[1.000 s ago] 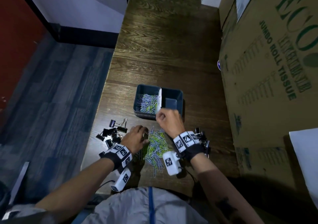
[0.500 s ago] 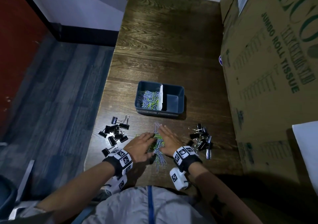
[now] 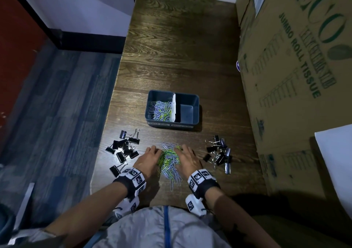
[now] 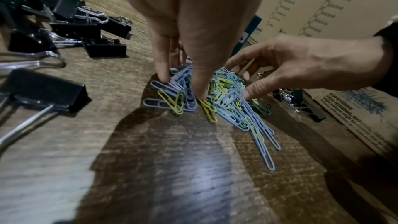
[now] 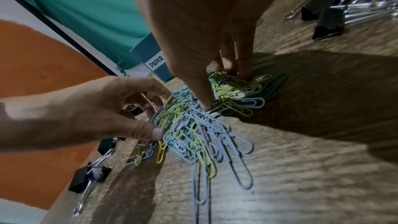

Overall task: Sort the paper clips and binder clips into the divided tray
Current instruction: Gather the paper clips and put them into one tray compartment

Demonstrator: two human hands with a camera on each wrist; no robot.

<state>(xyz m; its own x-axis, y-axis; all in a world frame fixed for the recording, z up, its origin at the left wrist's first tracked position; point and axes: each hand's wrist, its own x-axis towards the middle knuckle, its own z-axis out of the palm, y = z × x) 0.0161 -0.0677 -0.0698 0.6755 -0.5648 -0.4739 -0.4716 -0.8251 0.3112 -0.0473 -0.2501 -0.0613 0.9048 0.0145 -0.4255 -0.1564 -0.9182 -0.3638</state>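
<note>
Blue and yellow paper clips (image 3: 169,162) lie heaped on the counter (image 3: 182,57); left hand (image 3: 147,159) and right hand (image 3: 188,159), fingers extended, flank them, likely to scoop toward the tray (image 3: 196,102).

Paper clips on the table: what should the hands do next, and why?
Probably squeeze together and scoop. The left hand and right hand flank the paper clip pile, fingertips touching it, none lifted. The tray already holds clips in its left compartment.

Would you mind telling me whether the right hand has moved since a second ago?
Yes. The right hand was up at the divided tray's near rim; it has come back toward the person and now rests on the paper clip pile.
</note>
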